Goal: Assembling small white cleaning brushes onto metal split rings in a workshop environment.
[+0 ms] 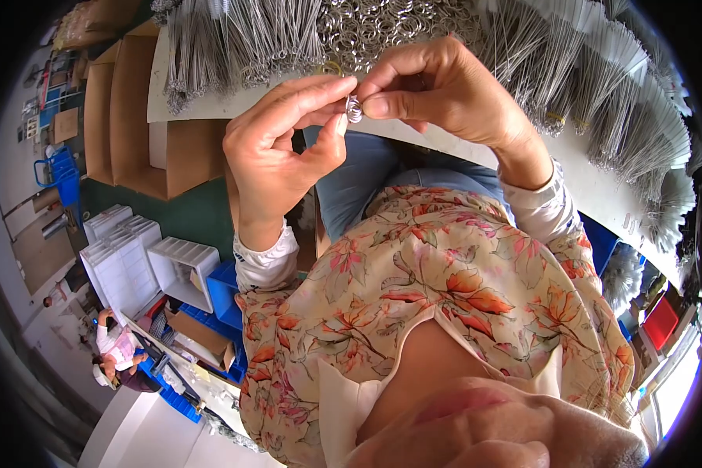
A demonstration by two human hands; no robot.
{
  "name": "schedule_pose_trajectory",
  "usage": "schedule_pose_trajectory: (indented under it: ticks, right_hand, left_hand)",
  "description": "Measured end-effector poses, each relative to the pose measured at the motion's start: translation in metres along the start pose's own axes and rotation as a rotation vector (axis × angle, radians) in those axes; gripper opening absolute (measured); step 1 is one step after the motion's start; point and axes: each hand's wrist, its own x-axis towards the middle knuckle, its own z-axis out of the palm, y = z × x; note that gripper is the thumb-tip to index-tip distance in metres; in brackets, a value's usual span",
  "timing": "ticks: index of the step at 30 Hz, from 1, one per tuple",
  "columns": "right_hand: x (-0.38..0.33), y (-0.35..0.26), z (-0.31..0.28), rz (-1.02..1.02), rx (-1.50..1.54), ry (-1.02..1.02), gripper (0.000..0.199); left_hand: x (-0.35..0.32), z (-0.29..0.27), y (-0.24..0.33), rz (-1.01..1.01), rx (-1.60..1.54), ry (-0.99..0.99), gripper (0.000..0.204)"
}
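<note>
In front of my body, above the near edge of the table, my two hands meet at a few small silver metal rings (354, 110). My left hand (277, 132) pinches them between thumb and fingertips. From the other side, the thumb and index finger of my right hand (452, 93) close on the same rings. A heap of loose silver rings (398, 31) lies on the table just beyond my hands. Bundles of thin wire-handled brushes (246, 39) lie left of the heap, and more brush bundles (569, 70) fan out to its right.
The pale tabletop (600, 168) curves along the front and right. Open cardboard boxes (144, 117) stand at the left. White plastic crates (183, 269) and a blue bin (226, 292) are lower left, and another person (118, 351) is further off. A red tray (661, 324) sits at right.
</note>
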Motion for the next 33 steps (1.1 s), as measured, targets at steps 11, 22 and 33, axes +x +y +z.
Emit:
schedule_pose_trajectory:
  ticks: [11, 22, 33]
  right_hand:
    - [-0.015, 0.004, 0.007, 0.000, 0.031, -0.038, 0.012]
    - [-0.023, 0.012, 0.026, -0.070, -0.049, 0.183, 0.009]
    - [-0.018, 0.020, 0.028, -0.380, -0.386, 0.256, 0.009]
  left_hand:
    - [-0.015, 0.010, 0.003, -0.178, -0.297, 0.097, 0.028]
    - [-0.021, 0.014, -0.002, -0.285, -0.326, 0.097, 0.026]
    - [-0.011, 0.005, -0.017, -0.389, -0.448, 0.034, 0.024]
